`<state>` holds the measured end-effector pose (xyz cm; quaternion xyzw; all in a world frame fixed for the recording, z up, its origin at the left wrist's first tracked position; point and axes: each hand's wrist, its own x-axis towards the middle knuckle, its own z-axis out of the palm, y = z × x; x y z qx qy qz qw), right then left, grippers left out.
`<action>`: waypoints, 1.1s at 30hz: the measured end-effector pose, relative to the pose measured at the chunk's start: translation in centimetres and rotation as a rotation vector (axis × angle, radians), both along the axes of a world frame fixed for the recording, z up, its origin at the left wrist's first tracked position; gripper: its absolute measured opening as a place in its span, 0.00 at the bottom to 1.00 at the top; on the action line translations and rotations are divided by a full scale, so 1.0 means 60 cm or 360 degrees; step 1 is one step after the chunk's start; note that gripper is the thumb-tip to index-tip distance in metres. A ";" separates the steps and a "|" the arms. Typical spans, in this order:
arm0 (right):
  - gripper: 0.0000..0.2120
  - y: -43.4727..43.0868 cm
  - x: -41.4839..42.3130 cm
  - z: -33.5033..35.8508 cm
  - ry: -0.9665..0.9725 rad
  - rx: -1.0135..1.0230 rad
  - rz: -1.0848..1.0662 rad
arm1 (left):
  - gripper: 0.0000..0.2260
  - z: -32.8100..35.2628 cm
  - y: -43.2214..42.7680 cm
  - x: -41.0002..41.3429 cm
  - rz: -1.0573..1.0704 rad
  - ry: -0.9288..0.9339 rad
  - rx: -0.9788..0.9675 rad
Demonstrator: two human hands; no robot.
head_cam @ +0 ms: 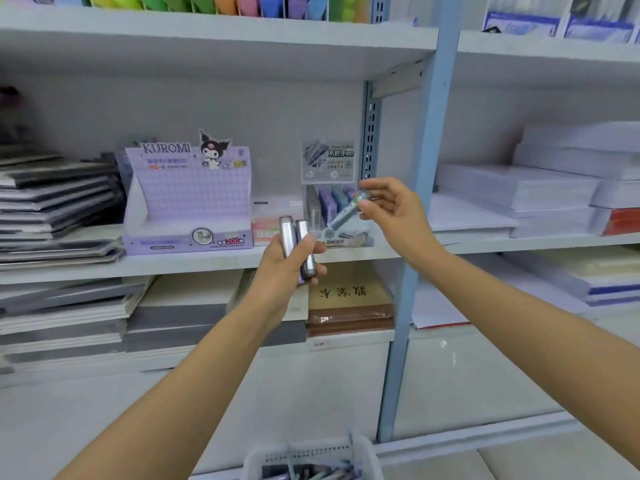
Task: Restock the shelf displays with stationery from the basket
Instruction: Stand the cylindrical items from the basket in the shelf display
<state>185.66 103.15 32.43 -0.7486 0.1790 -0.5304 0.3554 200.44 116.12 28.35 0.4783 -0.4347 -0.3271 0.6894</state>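
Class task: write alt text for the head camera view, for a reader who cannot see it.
A person's right hand pinches a blue-green tube in front of a small display box on a white shelf, while the left hand grips two grey tubes. A purple Kuromi box stands beside it; a white basket sits below.

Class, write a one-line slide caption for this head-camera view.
Right hand pinches a tube before the small display box; left hand grips two more tubes, basket below.
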 end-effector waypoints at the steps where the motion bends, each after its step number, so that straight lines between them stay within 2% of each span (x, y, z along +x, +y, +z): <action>1: 0.11 -0.011 0.002 0.010 0.0016 -0.0019 -0.0064 | 0.07 0.007 -0.002 0.001 -0.0003 0.0002 -0.0006; 7: 0.10 -0.066 0.021 0.034 0.0258 -0.0155 -0.0330 | 0.08 0.028 -0.012 0.011 -0.0076 0.0028 0.0032; 12: 0.10 -0.096 0.041 0.026 0.0419 -0.0175 -0.0344 | 0.07 0.027 -0.023 0.021 -0.0122 0.0037 0.0060; 17: 0.09 -0.111 0.050 0.025 0.0634 -0.0328 -0.0342 | 0.09 0.023 -0.032 0.034 -0.0170 0.0010 0.0064; 29: 0.11 -0.113 0.076 0.015 0.0731 -0.0436 -0.0620 | 0.08 0.018 -0.048 0.042 -0.0166 0.0025 0.0063; 33: 0.10 -0.113 0.077 0.008 0.0754 -0.0393 -0.0604 | 0.08 0.016 -0.051 0.040 -0.0175 -0.0010 0.0065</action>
